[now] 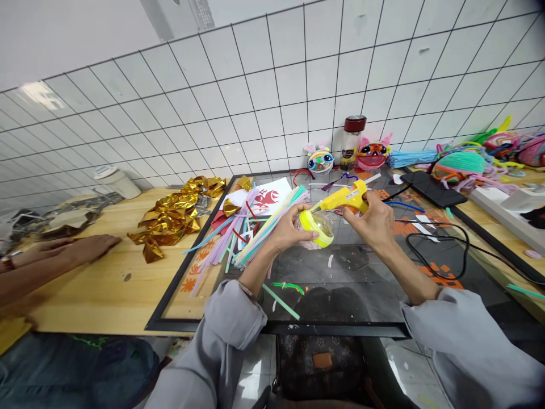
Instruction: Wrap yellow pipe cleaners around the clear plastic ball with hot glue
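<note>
My left hand (292, 228) is closed round a clear plastic ball (324, 222) with a bright yellow band (322, 237) about its rim, held above the dark mat. In my right hand (374, 218) is a yellow glue gun (343, 197), gripped by its handle. Its nozzle points left and reaches the top of the yellow band; whether it touches I cannot tell. Beside my left wrist lies a bundle of pastel pipe cleaners (272, 227). Short green pieces of pipe cleaner (288, 287) lie on the mat below the ball.
Crumpled gold foil (174, 213) lies left, near another person's hand (91, 248). Finished face ornaments (320, 161) and a red-lidded bottle (352, 143) stand along the wall. A phone (433, 189), a black cable (464, 250) and a white power strip (506, 210) are on the right.
</note>
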Tool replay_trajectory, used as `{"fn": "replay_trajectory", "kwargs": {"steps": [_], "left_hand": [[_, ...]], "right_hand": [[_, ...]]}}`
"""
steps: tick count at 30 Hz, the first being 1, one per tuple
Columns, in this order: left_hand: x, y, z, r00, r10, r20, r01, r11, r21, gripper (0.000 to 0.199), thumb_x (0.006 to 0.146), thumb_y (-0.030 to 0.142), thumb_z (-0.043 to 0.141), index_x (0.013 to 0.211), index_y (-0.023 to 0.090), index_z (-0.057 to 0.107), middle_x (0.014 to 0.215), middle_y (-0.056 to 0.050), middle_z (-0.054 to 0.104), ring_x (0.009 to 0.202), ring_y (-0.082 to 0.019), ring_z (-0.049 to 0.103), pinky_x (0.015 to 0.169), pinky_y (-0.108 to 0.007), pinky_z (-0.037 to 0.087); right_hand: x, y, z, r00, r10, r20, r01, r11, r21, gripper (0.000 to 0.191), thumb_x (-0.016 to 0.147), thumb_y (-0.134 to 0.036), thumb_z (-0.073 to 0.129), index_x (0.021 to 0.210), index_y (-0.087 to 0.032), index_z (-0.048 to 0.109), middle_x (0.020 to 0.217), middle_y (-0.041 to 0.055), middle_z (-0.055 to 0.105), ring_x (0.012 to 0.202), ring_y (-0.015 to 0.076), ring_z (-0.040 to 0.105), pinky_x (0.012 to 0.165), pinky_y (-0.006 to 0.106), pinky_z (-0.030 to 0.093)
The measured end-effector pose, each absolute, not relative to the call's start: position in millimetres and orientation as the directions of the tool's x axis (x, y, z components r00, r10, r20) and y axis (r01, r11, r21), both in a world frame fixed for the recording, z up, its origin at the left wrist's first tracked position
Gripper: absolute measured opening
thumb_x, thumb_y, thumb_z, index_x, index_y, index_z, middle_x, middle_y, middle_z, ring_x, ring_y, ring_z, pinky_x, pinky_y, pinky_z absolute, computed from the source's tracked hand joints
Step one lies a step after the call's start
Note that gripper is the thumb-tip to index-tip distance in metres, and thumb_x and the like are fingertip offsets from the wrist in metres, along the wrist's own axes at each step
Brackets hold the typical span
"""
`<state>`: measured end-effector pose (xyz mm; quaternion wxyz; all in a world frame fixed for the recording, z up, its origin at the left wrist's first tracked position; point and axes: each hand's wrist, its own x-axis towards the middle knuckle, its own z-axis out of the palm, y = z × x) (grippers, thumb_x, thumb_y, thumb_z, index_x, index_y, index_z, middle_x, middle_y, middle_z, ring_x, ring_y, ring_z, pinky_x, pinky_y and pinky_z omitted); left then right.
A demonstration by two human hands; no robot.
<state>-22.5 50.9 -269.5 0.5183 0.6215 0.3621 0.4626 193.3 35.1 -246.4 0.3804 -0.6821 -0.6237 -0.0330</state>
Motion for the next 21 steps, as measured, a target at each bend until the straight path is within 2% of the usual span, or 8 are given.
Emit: {"fn": "replay_trajectory", "kwargs": {"steps": [12, 21], "left_hand": [[-23.7, 53.3, -272.3, 0.301, 0.93, 0.21, -0.037, -0.209, 0.977, 0.074, 0.045, 0.029, 0.091, 0.11, 0.017, 0.058, 0.117, -0.006, 0.063, 0.112, -0.023, 0.057, 0.1, -0.032, 0.043], [-22.7, 51.8, -271.2, 0.322, 0.924, 0.208, -0.027, -0.211, 0.977, 0.076, 0.045, 0.029, 0.091, 0.112, 0.017, 0.058, 0.119, -0.006, 0.061, 0.11, -0.022, 0.058, 0.099, -0.031, 0.044]], "right_hand": [[194.1, 35.2, -245.0, 0.211, 0.849, 0.484, 0.879, 0.052, -0.474, 0.028, 0.07, -0.045, 0.056, 0.083, -0.021, 0.06, 0.072, 0.0056, 0.065, 0.063, 0.0205, 0.054, 0.057, 0.029, 0.029], [197.1, 37.8, -249.1, 0.195, 0.846, 0.496, 0.865, 0.09, -0.493, 0.032, 0.073, -0.048, 0.056, 0.088, -0.019, 0.06, 0.08, 0.0082, 0.067, 0.069, 0.022, 0.058, 0.06, 0.03, 0.034]]}}
